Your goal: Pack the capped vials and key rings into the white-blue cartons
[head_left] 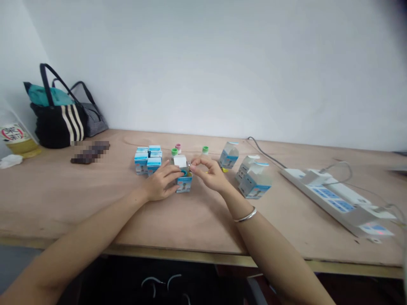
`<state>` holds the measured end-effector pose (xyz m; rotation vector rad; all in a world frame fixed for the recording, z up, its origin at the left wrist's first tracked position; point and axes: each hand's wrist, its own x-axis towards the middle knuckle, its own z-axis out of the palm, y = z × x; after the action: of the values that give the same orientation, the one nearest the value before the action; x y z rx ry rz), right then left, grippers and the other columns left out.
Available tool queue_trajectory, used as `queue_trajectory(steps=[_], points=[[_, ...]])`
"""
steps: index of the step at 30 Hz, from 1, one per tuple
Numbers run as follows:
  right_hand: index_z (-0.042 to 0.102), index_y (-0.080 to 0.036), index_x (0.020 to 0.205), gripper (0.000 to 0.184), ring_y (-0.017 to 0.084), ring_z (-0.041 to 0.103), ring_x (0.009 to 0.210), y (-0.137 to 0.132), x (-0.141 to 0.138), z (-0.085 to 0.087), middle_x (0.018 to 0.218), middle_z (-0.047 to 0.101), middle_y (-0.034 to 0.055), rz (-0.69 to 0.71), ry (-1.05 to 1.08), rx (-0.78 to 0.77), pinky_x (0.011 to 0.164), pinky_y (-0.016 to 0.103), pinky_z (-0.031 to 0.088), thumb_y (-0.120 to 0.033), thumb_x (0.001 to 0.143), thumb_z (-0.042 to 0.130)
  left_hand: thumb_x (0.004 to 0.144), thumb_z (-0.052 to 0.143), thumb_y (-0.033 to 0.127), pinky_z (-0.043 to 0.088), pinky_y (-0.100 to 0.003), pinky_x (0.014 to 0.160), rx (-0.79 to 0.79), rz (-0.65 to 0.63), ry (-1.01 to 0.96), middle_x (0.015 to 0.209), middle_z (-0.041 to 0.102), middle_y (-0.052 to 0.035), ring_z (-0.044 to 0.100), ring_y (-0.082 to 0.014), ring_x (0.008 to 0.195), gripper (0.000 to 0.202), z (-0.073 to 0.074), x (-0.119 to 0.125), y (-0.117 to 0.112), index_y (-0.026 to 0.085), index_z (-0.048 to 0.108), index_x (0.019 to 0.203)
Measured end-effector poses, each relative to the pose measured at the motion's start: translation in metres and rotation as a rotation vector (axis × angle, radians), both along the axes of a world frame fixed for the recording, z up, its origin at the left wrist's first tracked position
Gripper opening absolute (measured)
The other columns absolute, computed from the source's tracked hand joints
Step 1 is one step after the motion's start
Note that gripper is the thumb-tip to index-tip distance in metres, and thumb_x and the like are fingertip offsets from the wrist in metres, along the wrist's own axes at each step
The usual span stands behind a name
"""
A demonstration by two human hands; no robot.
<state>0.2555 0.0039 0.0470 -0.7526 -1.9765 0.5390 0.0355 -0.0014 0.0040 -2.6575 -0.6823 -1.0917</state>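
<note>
My left hand (160,183) wraps around a small white-and-blue box (183,183) standing on the wooden table (190,220), its top flap up. My right hand (208,173) hovers just right of the box, thumb and forefinger pinched at the open top on something too small to make out. A silver bangle (245,217) sits on my right wrist. A stack of several closed matching boxes (148,159) stands just left of my hands. More open boxes (254,178) lie to the right, and another one (229,155) stands behind my right hand.
Small bottles with green and pink caps (176,150) stand behind the boxes. A white power strip (337,199) with cables lies at the right. A black striped bag (59,118), a drink bottle (15,137) and a blurred dark object (90,152) sit at the far left.
</note>
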Motion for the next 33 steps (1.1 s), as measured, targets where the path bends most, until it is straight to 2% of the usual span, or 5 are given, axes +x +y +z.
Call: queue_trajectory(steps=[5, 12, 18, 25, 33], points=[[0.061, -0.018, 0.071, 0.025, 0.021, 0.055, 0.096, 0.009, 0.006, -0.004, 0.097, 0.059, 0.0061, -0.104, -0.054, 0.052, 0.092, 0.039, 0.038, -0.042, 0.077, 0.064, 0.082, 0.056, 0.024, 0.035, -0.049, 0.107, 0.040, 0.019, -0.002, 0.120, 0.056, -0.0100, 0.050, -0.0240, 0.119, 0.040, 0.001, 0.001, -0.002, 0.021, 0.049, 0.121], [0.058, -0.018, 0.077, 0.020, 0.016, 0.056, 0.071, 0.018, 0.004, -0.014, 0.073, 0.061, 0.0020, -0.253, 0.084, -0.126, 0.069, 0.031, 0.045, -0.037, 0.082, 0.055, 0.077, 0.064, 0.030, 0.049, -0.038, 0.092, 0.099, 0.157, -0.289, 0.106, 0.061, -0.0106, 0.058, -0.0228, 0.103, 0.037, 0.003, 0.006, -0.008, 0.018, 0.050, 0.109], [0.064, -0.016, 0.102, 0.033, 0.020, 0.061, 0.084, 0.015, 0.000, -0.017, 0.093, 0.068, 0.0071, -0.156, 0.046, -0.284, 0.077, 0.035, 0.047, -0.033, 0.074, 0.066, 0.082, 0.058, 0.030, 0.045, -0.038, 0.100, 0.018, 0.089, -0.174, 0.115, 0.061, -0.0096, 0.057, -0.0212, 0.110, 0.043, 0.000, 0.009, -0.008, 0.018, 0.047, 0.121], [0.059, -0.020, 0.116, 0.047, 0.020, 0.061, 0.095, 0.009, -0.009, -0.017, 0.101, 0.068, 0.0054, 0.135, 0.235, -0.537, 0.087, 0.038, 0.046, -0.025, 0.070, 0.068, 0.084, 0.057, 0.024, 0.045, -0.039, 0.099, 0.056, 0.025, -0.132, 0.112, 0.061, -0.0072, 0.056, -0.0185, 0.110, 0.024, -0.002, 0.008, -0.003, 0.021, 0.056, 0.108], [0.064, -0.022, 0.098, 0.035, 0.019, 0.061, 0.091, 0.003, -0.011, -0.015, 0.096, 0.068, 0.0025, 0.138, 0.240, -0.424, 0.082, 0.035, 0.046, -0.033, 0.066, 0.074, 0.076, 0.066, 0.029, 0.042, -0.048, 0.099, 0.167, 0.108, -0.198, 0.119, 0.052, -0.0098, 0.045, -0.0275, 0.120, 0.015, 0.002, 0.007, -0.006, 0.022, 0.061, 0.089]])
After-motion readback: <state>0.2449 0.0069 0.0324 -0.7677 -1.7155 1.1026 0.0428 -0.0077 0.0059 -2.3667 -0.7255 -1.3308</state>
